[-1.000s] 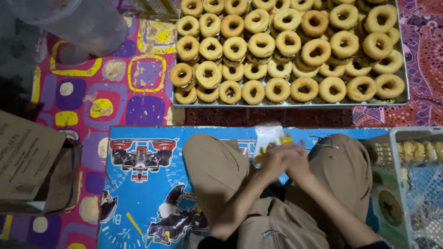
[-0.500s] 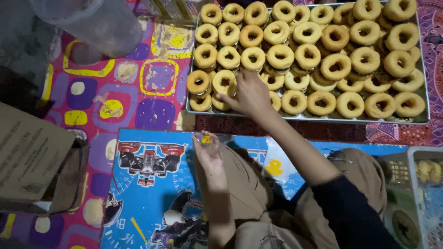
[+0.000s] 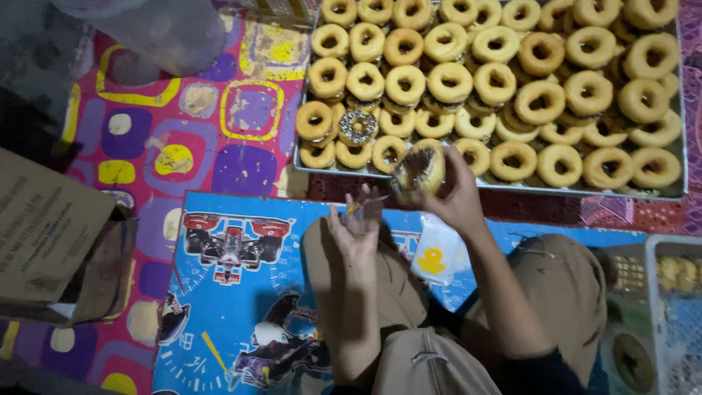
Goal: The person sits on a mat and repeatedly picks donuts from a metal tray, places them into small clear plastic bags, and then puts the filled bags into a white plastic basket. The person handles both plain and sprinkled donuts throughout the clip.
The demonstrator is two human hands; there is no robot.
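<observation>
Above the blue mat (image 3: 241, 292), head view: right hand (image 3: 457, 194) grips a chocolate-topped doughnut (image 3: 418, 168), fingers curled around it, just in front of the tray (image 3: 504, 186) of plain ring doughnuts (image 3: 468, 80). Left hand (image 3: 358, 230) raised beside it, fingers pinching a thin clear wrapper (image 3: 363, 207) (contents unclear). A small plastic bag (image 3: 437, 252) lies on the lap. Cardboard box (image 3: 44, 234) at far left.
</observation>
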